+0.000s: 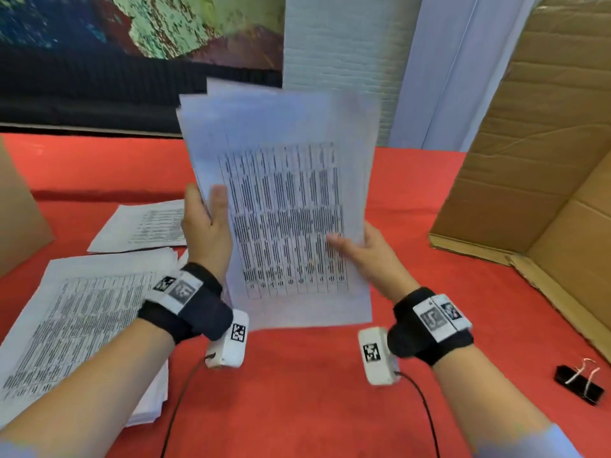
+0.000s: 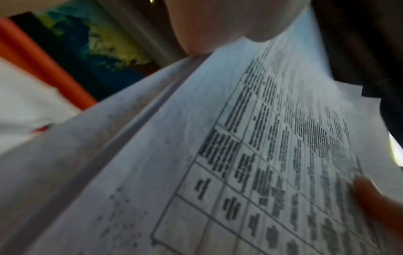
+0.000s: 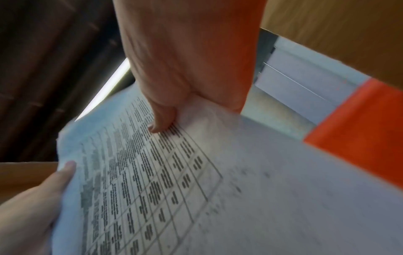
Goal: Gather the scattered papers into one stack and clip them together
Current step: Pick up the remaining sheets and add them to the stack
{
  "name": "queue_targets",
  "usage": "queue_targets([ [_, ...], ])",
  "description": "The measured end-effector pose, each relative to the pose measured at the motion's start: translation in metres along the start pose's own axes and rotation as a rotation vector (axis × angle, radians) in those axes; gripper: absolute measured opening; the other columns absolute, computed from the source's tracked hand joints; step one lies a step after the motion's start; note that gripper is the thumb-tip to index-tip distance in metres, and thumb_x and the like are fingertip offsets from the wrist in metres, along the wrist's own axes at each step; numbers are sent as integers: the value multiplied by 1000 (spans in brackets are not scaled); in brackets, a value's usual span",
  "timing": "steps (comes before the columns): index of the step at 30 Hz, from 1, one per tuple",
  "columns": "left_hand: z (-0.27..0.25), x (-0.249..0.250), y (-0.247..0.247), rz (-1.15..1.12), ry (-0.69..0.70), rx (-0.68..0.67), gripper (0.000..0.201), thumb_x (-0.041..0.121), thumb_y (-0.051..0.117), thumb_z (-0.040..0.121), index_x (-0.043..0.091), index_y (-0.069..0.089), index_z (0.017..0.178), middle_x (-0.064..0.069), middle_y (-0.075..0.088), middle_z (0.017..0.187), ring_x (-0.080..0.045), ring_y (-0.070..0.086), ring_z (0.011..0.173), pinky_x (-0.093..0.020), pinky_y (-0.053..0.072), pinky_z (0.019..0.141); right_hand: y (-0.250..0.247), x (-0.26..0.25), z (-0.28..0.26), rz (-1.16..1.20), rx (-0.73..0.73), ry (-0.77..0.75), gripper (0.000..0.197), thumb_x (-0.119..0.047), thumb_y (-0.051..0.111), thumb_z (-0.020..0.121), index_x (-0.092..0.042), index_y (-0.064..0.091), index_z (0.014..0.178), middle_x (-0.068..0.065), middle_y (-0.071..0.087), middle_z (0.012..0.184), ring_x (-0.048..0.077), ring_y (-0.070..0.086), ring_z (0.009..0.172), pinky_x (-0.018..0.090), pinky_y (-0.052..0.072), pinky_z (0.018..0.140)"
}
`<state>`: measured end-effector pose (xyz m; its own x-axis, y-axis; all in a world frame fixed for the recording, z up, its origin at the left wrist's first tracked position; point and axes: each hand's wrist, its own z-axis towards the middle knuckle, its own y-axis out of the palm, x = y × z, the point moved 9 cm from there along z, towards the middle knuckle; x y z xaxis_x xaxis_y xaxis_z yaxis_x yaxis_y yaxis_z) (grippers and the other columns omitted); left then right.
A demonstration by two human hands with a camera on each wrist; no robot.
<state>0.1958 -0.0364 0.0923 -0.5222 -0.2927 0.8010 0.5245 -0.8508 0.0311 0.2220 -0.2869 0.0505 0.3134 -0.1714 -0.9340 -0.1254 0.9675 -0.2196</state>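
Observation:
A bundle of printed table sheets (image 1: 284,206) is held up off the red table, edges uneven at the top. My left hand (image 1: 206,223) grips its left edge, thumb on the front. My right hand (image 1: 360,249) pinches the right edge, thumb across the print. Both wrist views show the same sheets (image 2: 218,163) (image 3: 174,181) close up, with the right thumb (image 3: 161,120) on the page. A thick pile of papers (image 1: 82,325) lies at the left, and a single sheet (image 1: 145,226) behind it. A black binder clip (image 1: 578,385) lies at the near right.
An open cardboard box (image 1: 535,160) stands on the right of the red table (image 1: 297,391). Another cardboard piece (image 1: 16,209) is at the far left edge. A dark painting (image 1: 132,44) and white wall stand behind. Camera cables trail from both wrists.

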Motion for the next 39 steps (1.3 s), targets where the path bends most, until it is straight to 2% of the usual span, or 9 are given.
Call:
queue_targets([
  [5,32,53,-6,-125,148,-64,37,34,31,100,9,53,117,-2,62,103,12,50,84,-13,42,81,-8,-80,20,88,147,-214,18,-18,61,92,-23,63,109,-17,68,104,-10,62,96,11,46,86],
  [10,10,-4,-3,-72,-84,-154,45,39,29,100,12,48,130,4,56,125,-3,51,114,-14,38,99,14,-52,14,237,158,-69,24,-31,68,88,-24,68,110,-5,72,116,10,64,114,37,48,101],
  [14,-1,26,-5,-43,83,21,15,37,34,95,31,48,91,6,51,74,6,43,63,-7,33,60,29,-74,15,221,279,-112,4,-29,67,90,-26,69,92,-3,74,102,10,67,95,35,52,94],
  [18,17,37,-14,-106,144,75,7,30,50,92,33,45,96,20,57,87,15,55,74,-7,44,69,24,-96,24,230,279,-211,14,-21,66,90,-22,68,104,-7,72,101,3,68,96,21,53,85],
  [22,6,-32,11,-120,-236,-363,31,18,65,86,21,54,114,19,63,100,16,62,83,-9,50,77,12,-62,18,-10,326,-141,62,-24,79,79,-10,50,132,-4,66,119,0,63,108,29,50,99],
  [26,-1,-49,13,-68,-310,-374,20,17,64,86,18,62,106,14,65,91,4,61,83,-17,47,75,11,-125,-4,-685,667,-567,88,-27,73,78,-8,25,149,11,32,154,23,28,144,39,18,120],
  [31,-3,-49,16,-104,-315,-414,24,16,69,81,19,64,104,0,71,95,-10,67,87,-22,52,75,86,-155,16,-971,198,-712,70,-19,59,83,-13,35,148,5,42,149,22,35,142,51,16,118],
  [35,-8,-49,20,-115,-335,-427,29,13,70,80,13,63,109,-2,70,93,-5,66,77,-14,51,63,111,-160,15,-1071,110,-767,73,-11,51,73,-13,40,145,5,49,144,23,44,135,56,22,115],
  [39,-6,-46,16,-84,-308,-411,15,8,66,83,10,63,98,0,65,80,-2,61,67,-14,48,60,99,-166,18,-802,145,-766,53,-8,47,82,-14,53,134,2,63,120,23,57,113,41,35,103],
])
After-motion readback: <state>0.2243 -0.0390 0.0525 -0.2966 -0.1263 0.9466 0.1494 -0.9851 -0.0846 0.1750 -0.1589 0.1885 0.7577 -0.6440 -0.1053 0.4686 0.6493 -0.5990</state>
